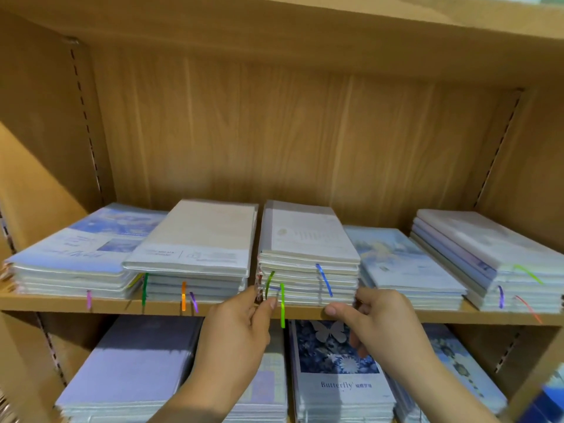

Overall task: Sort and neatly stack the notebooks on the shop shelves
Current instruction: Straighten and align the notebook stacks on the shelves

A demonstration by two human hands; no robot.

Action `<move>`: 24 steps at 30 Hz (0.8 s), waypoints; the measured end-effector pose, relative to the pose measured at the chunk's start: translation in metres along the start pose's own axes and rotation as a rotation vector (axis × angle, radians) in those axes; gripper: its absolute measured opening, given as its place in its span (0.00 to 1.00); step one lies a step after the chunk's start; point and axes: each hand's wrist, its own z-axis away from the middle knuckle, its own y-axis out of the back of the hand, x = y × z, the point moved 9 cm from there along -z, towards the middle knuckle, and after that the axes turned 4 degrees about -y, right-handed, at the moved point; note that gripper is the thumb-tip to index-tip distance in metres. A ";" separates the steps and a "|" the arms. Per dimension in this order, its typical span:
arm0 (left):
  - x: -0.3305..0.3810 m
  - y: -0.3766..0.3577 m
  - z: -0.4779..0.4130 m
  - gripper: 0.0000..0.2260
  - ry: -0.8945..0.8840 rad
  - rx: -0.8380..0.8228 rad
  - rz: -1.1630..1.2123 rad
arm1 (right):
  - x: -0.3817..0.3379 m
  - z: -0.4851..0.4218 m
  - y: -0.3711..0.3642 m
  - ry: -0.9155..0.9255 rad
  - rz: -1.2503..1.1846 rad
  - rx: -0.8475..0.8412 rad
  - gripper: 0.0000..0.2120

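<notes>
Nearest to us, on the lower shelf, lie a lavender stack (pixel 134 370) and, to its right, a pile topped by the Butterfly notebook (pixel 338 370), partly hidden by our wrists. Above them our left hand (pixel 241 319) and right hand (pixel 378 319) meet at the front edge of the upper shelf board (pixel 61 302), one at each lower front corner of the middle stack (pixel 308 270). Our left thumb curls against the front of the stack's left corner while the fingers tuck round its side, so the corner is pinched. On the right, our thumb lies along the bottom front edge and the curled fingers press the right side, gripping that corner. A green ribbon (pixel 282 303) hangs between the hands, and a blue ribbon (pixel 324 279) trails down the stack's front. The stack sits flat on the board, close beside the white-covered stack (pixel 195 245) on its left and touching the blue stack (pixel 406 264) on its right. Farther out stand the far-left stack (pixel 67 257) and the far-right stack (pixel 488 264), and behind them rises the wooden back panel (pixel 274 132).
</notes>
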 end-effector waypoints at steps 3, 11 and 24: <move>0.006 0.005 0.001 0.06 -0.040 0.000 -0.073 | 0.003 0.001 0.003 0.007 0.024 0.016 0.25; 0.018 0.016 -0.008 0.16 -0.116 -0.134 -0.346 | 0.003 0.003 0.009 0.014 0.142 0.057 0.25; 0.019 0.007 0.004 0.14 -0.078 0.064 -0.288 | 0.000 0.004 0.009 -0.013 0.038 0.052 0.19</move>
